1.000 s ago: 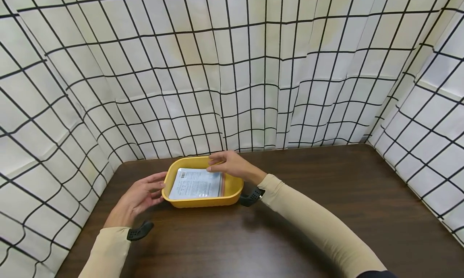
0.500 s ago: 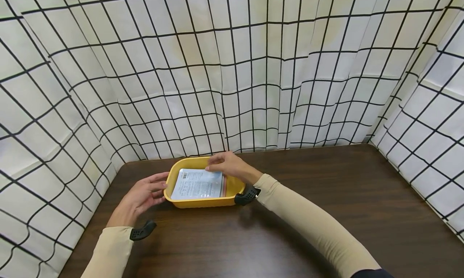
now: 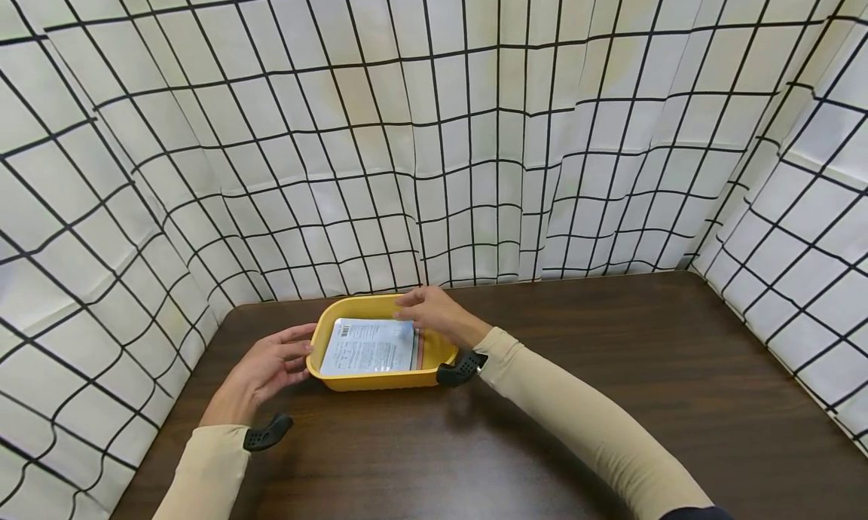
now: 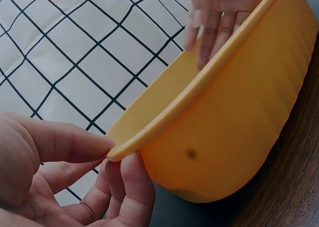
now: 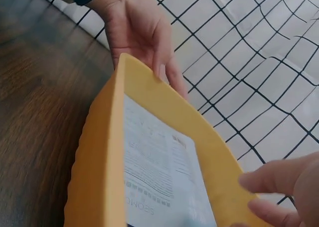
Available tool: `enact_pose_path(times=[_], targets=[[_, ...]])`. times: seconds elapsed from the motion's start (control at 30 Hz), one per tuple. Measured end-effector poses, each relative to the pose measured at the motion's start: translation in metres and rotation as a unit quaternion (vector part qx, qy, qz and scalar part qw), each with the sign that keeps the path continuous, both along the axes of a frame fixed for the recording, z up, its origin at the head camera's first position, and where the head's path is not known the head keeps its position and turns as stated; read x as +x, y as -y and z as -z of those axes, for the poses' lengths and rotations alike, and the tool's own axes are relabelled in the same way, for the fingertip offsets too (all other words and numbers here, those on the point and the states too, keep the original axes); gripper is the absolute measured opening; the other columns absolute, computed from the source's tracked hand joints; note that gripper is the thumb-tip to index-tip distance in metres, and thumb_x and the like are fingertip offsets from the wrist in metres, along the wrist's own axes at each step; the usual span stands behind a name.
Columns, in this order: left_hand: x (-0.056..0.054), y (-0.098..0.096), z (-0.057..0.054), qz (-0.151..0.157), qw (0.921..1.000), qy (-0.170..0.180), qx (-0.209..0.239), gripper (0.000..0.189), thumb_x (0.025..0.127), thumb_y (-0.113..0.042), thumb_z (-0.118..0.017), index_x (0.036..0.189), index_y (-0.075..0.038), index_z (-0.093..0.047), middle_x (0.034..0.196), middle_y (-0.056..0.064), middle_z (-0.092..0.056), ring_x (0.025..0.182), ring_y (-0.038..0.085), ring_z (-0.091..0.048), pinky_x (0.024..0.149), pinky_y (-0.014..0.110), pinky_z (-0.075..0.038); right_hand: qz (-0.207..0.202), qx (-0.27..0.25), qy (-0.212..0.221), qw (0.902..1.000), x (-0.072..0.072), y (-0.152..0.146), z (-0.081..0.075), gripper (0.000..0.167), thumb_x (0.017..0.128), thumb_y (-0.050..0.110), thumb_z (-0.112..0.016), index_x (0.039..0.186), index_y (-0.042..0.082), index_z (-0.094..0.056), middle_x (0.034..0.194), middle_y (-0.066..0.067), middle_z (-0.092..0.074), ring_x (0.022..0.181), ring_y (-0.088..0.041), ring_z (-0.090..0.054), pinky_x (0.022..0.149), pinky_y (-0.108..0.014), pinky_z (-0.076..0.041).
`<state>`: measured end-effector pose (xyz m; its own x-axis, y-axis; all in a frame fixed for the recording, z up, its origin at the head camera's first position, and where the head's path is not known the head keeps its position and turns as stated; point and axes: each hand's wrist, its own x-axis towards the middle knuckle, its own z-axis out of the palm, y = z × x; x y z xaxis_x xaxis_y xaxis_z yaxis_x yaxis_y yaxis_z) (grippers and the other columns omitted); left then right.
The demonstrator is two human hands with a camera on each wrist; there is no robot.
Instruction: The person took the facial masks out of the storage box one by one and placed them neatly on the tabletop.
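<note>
A yellow plastic basin (image 3: pixel 383 382) with rounded corners stands on the table at centre left. Inside it lies a flat, pale blue-white printed packet (image 3: pixel 366 347) with a barcode; a pinkish edge shows along its right side. My left hand (image 3: pixel 267 365) holds the basin's left end, thumb and fingers pinching the rim, as the left wrist view shows (image 4: pixel 75 172). Over the basin's right part hovers my right hand (image 3: pixel 442 316), fingers loosely bent with nothing between them. In the right wrist view, the fingers (image 5: pixel 271 179) appear apart from the packet (image 5: pixel 159 162).
A dark wood-grain table (image 3: pixel 380 460) carries the basin near its back edge. Behind and at both sides hangs a white curtain (image 3: pixel 468 128) with a black grid. Each wrist wears a black device (image 3: pixel 267 432).
My right hand has shifted slightly to the right, its fingertips drawing away from the packet's upper right corner. The left hand keeps its hold on the rim; the basin stays in place.
</note>
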<state>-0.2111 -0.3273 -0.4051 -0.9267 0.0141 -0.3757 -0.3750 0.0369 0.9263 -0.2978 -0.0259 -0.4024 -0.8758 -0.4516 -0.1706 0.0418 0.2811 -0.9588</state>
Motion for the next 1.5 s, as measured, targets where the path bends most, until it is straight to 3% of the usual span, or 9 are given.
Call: enact_pose_path(times=[0.2, 0.33, 0.6, 0.7, 0.9, 1.13, 1.33, 1.5], targets=[[-0.001, -0.002, 0.0, 0.002, 1.0, 0.0, -0.002, 0.062, 0.1, -0.014, -0.063, 0.157, -0.009, -0.037, 0.122, 0.006, -0.059, 0.095, 0.021, -0.062, 0.08, 0.033, -0.055, 0.026, 0.068, 0.006, 0.9973, 0.003, 0.006, -0.002, 0.04, 0.092, 0.014, -0.074, 0.131, 0.006, -0.066, 0.13, -0.009, -0.064, 0.113, -0.025, -0.06, 0.101, -0.043, -0.05], [-0.001, -0.002, 0.002, 0.002, 1.0, 0.0, -0.002, 0.062, 0.1, -0.013, -0.063, 0.157, -0.01, -0.037, 0.123, 0.006, -0.058, 0.096, 0.021, -0.061, 0.081, 0.033, -0.055, 0.038, 0.071, -0.009, 0.9967, 0.007, 0.007, -0.002, 0.036, 0.094, 0.013, -0.071, 0.128, 0.006, -0.067, 0.129, -0.009, -0.064, 0.113, -0.025, -0.059, 0.101, -0.044, -0.049], [0.0, -0.001, 0.003, 0.001, 1.0, 0.003, -0.002, 0.062, 0.1, -0.014, -0.063, 0.157, -0.011, -0.037, 0.124, 0.006, -0.057, 0.097, 0.022, -0.061, 0.082, 0.033, -0.055, 0.033, 0.081, -0.107, 0.9904, 0.017, 0.007, 0.001, 0.028, 0.093, 0.01, -0.07, 0.12, 0.005, -0.07, 0.121, -0.01, -0.069, 0.116, -0.025, -0.062, 0.099, -0.041, -0.051], [0.0, -0.001, 0.003, 0.003, 1.0, 0.0, -0.001, 0.062, 0.1, -0.013, -0.063, 0.157, -0.01, -0.037, 0.123, 0.007, -0.057, 0.097, 0.022, -0.061, 0.081, 0.033, -0.055, 0.044, 0.069, -0.115, 0.99, 0.018, 0.01, 0.002, 0.026, 0.092, 0.007, -0.07, 0.118, 0.005, -0.07, 0.121, -0.009, -0.069, 0.116, -0.024, -0.063, 0.099, -0.039, -0.051], [0.001, -0.001, 0.003, 0.004, 1.0, -0.006, 0.0, 0.061, 0.1, -0.012, -0.062, 0.156, -0.008, -0.037, 0.121, 0.005, -0.059, 0.094, 0.02, -0.062, 0.08, 0.032, -0.055, 0.062, 0.018, -0.087, 0.9941, 0.013, 0.015, 0.01, 0.029, 0.09, 0.0, -0.07, 0.118, 0.002, -0.068, 0.12, -0.012, -0.068, 0.112, -0.024, -0.062, 0.098, -0.038, -0.052], [0.001, 0.0, 0.005, 0.009, 0.9999, -0.008, -0.001, 0.062, 0.101, -0.013, -0.062, 0.157, -0.009, -0.036, 0.121, 0.005, -0.059, 0.095, 0.02, -0.061, 0.081, 0.033, -0.055, 0.05, 0.018, -0.054, 0.9971, 0.013, 0.016, 0.016, 0.046, 0.085, 0.0, -0.076, 0.128, 0.005, -0.062, 0.131, -0.011, -0.063, 0.123, -0.027, -0.058, 0.104, -0.041, -0.049], [0.0, 0.001, 0.004, 0.008, 0.9999, -0.008, 0.003, 0.063, 0.1, -0.013, -0.062, 0.157, -0.009, -0.036, 0.121, 0.006, -0.059, 0.093, 0.02, -0.062, 0.08, 0.033, -0.055, 0.066, -0.029, 0.002, 0.9974, 0.01, 0.012, 0.014, 0.053, 0.082, -0.008, -0.075, 0.131, 0.002, -0.06, 0.13, -0.014, -0.062, 0.12, -0.029, -0.059, 0.1, -0.041, -0.051], [0.002, 0.001, 0.002, 0.01, 0.9998, -0.013, 0.008, 0.064, 0.1, -0.011, -0.062, 0.157, -0.007, -0.034, 0.118, 0.003, -0.064, 0.091, 0.018, -0.064, 0.078, 0.032, -0.055, 0.068, -0.027, 0.0, 0.9973, 0.009, 0.012, 0.012, 0.054, 0.079, -0.01, -0.078, 0.129, 0.003, -0.062, 0.129, -0.012, -0.064, 0.12, -0.028, -0.059, 0.101, -0.04, -0.051]])
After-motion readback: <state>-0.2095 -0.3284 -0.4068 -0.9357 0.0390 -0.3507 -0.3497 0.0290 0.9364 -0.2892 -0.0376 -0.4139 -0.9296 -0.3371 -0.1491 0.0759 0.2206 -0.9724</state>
